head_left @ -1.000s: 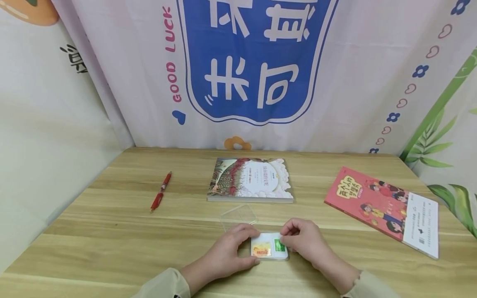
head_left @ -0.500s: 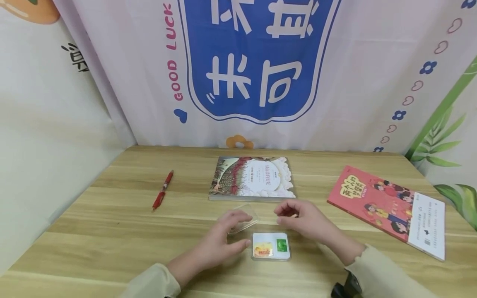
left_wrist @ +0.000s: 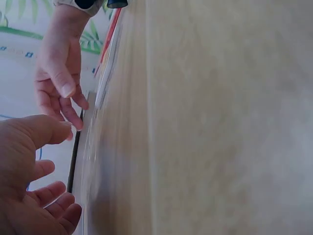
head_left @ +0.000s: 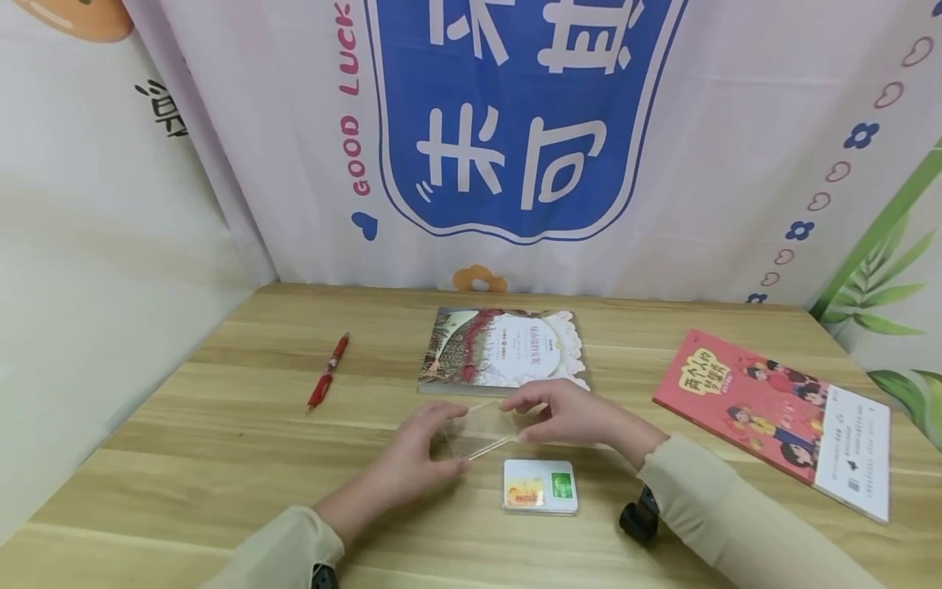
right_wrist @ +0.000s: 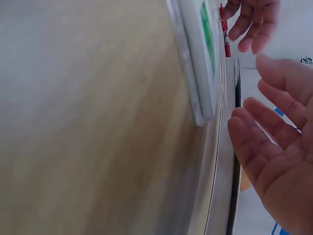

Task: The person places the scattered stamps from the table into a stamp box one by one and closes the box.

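Observation:
A clear plastic lid (head_left: 482,432) lies on the table between my two hands. My left hand (head_left: 412,454) is at the lid's left side, thumb and fingers spread apart. On the right, my right hand (head_left: 562,415) reaches in at the lid's other side, its fingers loosely bent. Both wrist views show bare space between thumb and fingers of each hand. Closer to me lies a small flat white case (head_left: 540,473) with a yellow-orange picture and a green patch on top. Its edge (right_wrist: 193,63) shows side-on in the right wrist view.
A picture book (head_left: 508,352) lies just behind the hands, and a pink book (head_left: 751,401) lies at an angle on the right. A red pen (head_left: 328,372) is on the left of the wooden table (head_left: 221,458). A printed curtain (head_left: 294,164) hangs behind.
My right hand has left the white case and moved up and left to the lid. The left hand has also left the case and shifted left, beside the lid. The case stays put.

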A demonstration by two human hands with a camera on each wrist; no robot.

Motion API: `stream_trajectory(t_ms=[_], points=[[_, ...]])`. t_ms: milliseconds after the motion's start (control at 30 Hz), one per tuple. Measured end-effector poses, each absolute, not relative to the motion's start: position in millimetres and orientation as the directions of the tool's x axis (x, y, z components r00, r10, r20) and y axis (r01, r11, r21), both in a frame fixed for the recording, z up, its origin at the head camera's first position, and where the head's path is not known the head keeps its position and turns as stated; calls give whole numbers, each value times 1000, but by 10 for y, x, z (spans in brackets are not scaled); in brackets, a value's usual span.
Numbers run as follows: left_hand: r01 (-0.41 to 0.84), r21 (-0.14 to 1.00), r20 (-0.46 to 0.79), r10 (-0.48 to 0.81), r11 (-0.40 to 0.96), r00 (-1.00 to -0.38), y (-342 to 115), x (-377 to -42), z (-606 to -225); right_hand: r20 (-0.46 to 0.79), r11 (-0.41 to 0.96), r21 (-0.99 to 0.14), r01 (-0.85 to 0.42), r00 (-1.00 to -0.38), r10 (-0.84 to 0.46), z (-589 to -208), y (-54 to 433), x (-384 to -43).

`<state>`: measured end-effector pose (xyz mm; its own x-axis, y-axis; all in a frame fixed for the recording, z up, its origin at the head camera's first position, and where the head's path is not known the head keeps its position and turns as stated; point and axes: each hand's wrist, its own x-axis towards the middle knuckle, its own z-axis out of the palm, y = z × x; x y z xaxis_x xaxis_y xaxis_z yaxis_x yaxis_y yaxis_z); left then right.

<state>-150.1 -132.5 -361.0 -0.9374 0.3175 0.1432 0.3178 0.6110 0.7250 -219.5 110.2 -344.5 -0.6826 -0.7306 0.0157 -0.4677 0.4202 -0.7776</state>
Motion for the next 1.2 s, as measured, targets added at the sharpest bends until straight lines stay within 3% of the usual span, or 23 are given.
stream_trajectory(t_ms=[233,467,900,1200], points=[[323,699,151,310,638,-939,-1367,-1543,-3633,19,443,-720,-535,-653,-757,-3464,1005,-2282],[289,685,105,302,669,-948,-1370,-1585,-3659,-21,529,-634,-564,-671,-741,-3461,919,-2282],[252,648,38,300,718,-953,-1359,-1665,-3731,-30,527,-646,-553,-671,-741,-3487,801,-2293],[318,643,110,328,696,-938,-1389,-1677,-3773,-13,545,-602,-584,-675,-737,-3489,778,-2277]])
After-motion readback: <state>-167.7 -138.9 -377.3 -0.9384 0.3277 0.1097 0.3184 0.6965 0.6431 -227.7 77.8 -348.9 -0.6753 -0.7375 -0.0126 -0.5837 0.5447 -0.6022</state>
